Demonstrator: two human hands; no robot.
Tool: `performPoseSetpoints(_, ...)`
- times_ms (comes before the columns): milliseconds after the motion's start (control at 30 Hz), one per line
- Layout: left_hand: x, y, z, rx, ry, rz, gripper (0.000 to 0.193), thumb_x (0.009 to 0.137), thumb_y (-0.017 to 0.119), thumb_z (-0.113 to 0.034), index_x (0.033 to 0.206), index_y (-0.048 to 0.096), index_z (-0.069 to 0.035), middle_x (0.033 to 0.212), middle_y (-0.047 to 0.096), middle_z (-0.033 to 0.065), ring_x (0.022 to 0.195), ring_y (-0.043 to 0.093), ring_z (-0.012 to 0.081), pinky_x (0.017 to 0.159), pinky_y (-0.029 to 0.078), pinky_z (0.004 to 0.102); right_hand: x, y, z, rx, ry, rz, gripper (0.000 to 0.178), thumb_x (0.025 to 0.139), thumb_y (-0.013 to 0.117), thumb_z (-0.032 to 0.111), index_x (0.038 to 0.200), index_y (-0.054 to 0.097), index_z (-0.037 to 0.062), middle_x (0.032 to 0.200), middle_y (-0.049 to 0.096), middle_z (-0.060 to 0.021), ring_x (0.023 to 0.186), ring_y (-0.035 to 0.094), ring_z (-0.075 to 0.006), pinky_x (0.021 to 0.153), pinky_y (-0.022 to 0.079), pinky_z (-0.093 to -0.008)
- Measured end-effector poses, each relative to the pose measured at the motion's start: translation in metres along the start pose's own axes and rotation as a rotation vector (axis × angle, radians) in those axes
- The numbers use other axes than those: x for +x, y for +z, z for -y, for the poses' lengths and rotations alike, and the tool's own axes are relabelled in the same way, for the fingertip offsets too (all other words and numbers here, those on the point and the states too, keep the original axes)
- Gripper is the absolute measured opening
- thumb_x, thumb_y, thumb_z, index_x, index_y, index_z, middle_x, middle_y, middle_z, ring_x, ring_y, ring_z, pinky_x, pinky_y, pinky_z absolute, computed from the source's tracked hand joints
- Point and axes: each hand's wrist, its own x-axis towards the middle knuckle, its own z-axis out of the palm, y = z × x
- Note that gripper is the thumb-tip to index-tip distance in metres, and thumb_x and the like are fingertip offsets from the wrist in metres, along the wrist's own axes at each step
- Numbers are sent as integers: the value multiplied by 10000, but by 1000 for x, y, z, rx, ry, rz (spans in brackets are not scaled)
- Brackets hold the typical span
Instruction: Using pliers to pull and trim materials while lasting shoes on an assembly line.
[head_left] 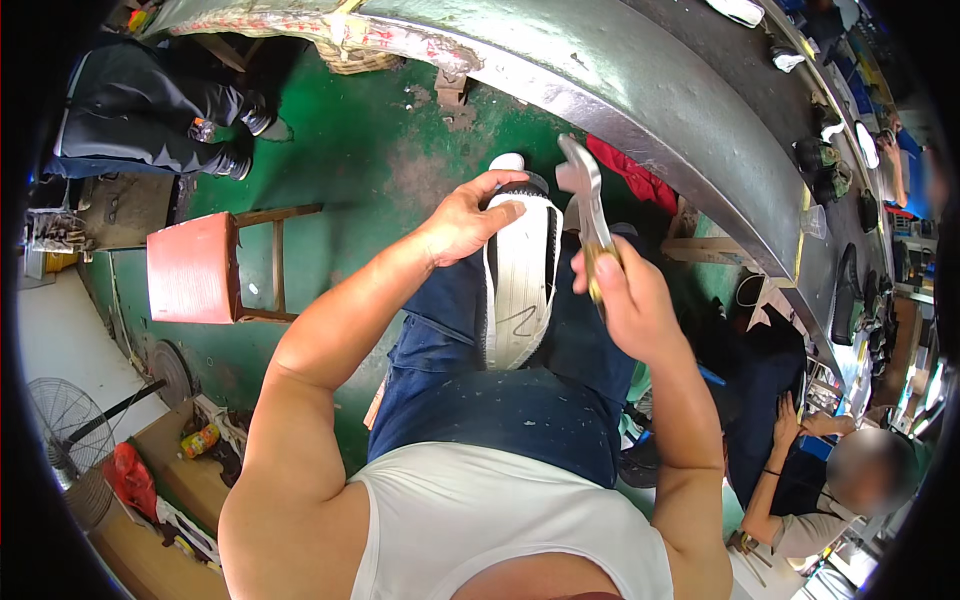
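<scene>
green floor [370, 130] beside a long grey bench [650, 90]; on a navy-trousered lap [430, 345] lies a white shoe part [518, 290], far edge pinched by the left hand [468, 222]; the right hand [632, 300] wraps around a hammer [591, 207] above the lap's right side.

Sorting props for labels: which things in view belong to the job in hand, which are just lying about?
Job in hand:
white shoe piece, in the left fingers
hammer, in the right fingers

Apparently just about:
pink-topped stool
fan
red cloth
</scene>
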Motion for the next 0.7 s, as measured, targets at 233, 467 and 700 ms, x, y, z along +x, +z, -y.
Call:
performPoseSetpoints(233, 3, -10, 0, 46, 88, 8, 478, 968, 635, -108, 1426, 507, -57, 1220, 636, 92, 1086, 608, 146, 943, 517, 301, 25, -8, -24, -174, 116, 81, 356, 1057, 474, 299, 1027, 585, -38, 800, 660, -160, 739, 665, -279, 684, 509, -392)
performPoseSetpoints(467, 40, 19, -9, 7, 10, 90, 487, 978, 636, -165, 1437, 506, -65, 1215, 659, 108, 1079, 649, 185, 852, 566, 319, 25, -7, -62, 516, -448, -380, 497, 1096, 343, 417, 1262, 498, -25, 999, 643, -114, 777, 604, -105, 549, 434, -217)
performPoseSetpoints(700, 105, 75, 58, 227, -365, 191, 472, 972, 614, -286, 1417, 540, -148, 1063, 680, 54, 760, 656, 121, 472, 457, 267, 35, 16, -167, 49, -371, -803, 405, 1081, 403, 347, 1184, 557, -13, 922, 666, -93, 819, 656, -170, 725, 517, -310)
